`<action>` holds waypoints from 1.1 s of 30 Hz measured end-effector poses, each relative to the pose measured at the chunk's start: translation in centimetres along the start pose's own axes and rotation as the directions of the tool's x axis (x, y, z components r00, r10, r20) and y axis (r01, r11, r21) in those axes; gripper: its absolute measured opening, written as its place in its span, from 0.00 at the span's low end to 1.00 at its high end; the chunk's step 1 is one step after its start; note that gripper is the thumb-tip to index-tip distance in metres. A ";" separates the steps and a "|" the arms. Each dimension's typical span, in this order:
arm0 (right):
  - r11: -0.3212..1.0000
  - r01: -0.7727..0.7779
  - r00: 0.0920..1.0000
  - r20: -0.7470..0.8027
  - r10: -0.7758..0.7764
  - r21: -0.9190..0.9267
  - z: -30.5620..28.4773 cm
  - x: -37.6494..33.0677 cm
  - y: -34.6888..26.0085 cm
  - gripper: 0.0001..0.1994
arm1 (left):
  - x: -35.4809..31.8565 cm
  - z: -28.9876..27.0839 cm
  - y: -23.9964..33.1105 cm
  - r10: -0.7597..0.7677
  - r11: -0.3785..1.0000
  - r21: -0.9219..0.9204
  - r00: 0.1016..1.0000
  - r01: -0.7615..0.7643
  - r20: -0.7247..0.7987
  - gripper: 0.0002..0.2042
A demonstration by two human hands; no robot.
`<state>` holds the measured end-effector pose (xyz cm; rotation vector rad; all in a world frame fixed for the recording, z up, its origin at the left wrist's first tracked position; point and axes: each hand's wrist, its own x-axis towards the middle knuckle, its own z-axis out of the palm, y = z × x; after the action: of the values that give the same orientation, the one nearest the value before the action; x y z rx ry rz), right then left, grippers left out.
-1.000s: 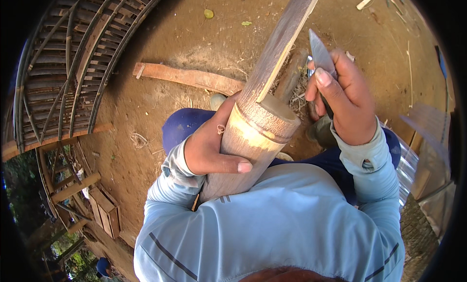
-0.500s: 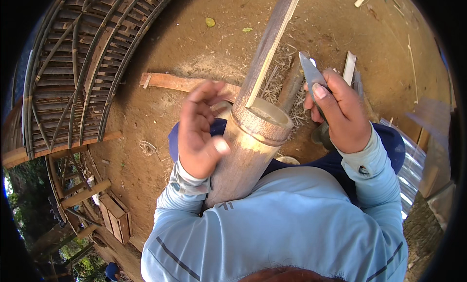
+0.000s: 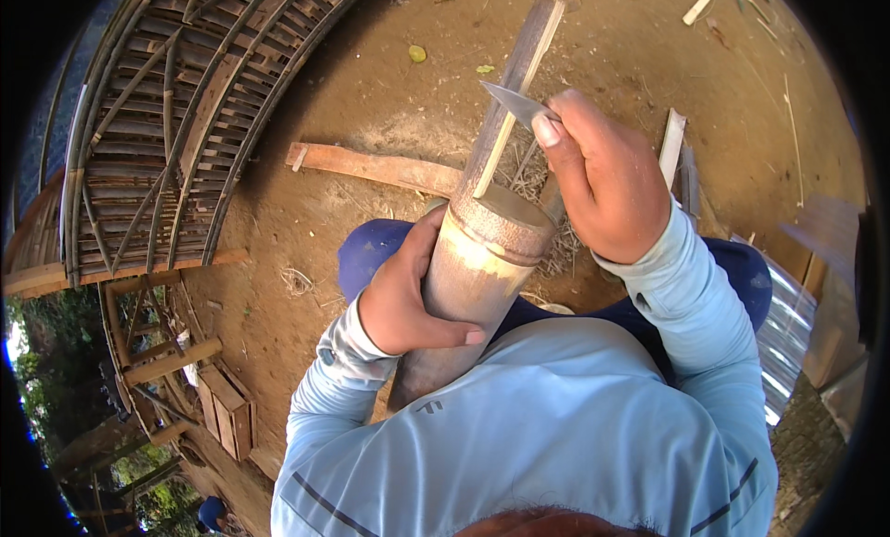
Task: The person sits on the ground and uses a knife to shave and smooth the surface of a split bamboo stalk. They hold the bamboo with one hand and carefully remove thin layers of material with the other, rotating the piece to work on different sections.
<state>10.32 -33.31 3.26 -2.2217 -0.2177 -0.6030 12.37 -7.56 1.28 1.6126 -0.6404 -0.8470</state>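
Note:
A thick bamboo tube [image 3: 477, 277] leans against my body between my knees, with a long upright strip [image 3: 505, 120] rising from its far rim. My left hand [image 3: 408, 296] is wrapped around the tube's left side below the ring, thumb across its front. In my right hand [image 3: 612, 176] is a knife [image 3: 519, 103], its handle hidden in the closed fingers. The pointed blade crosses the strip at about mid-height, tip to the left. Whether the edge touches the strip I cannot tell.
A flat reddish board [image 3: 371, 164] lies on the dirt floor beyond my left hand. Shavings [image 3: 561, 250] are heaped behind the tube. A slatted bamboo bench [image 3: 158, 138] stands at the left, a wooden box [image 3: 224, 412] below it. Corrugated sheet [image 3: 788, 324] lies at the right.
My left hand, open beside the tube before, has closed around it. My right hand has moved up and left, turning the knife so its blade now crosses the strip.

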 end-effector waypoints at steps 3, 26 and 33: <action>0.998 0.050 0.999 0.014 -0.049 -0.025 -0.4 0.6 -0.7 0.07 | 0.8 -0.5 -0.8 0.010 0.978 -0.209 0.998 0.004 0.068 0.57; 0.982 0.033 0.993 0.122 -0.010 -0.186 0.9 2.5 -0.1 0.10 | 1.8 -2.1 -3.3 -0.039 0.835 -0.535 0.983 0.131 0.179 0.49; 0.978 0.005 0.991 0.129 0.022 -0.206 0.7 2.8 0.1 0.07 | 1.7 -1.9 -3.3 -0.041 0.833 -0.539 0.986 0.124 0.163 0.48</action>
<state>13.03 -33.01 4.19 -2.4650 -0.2210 -0.4942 14.81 -7.12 -2.04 1.0647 -0.3754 -1.1044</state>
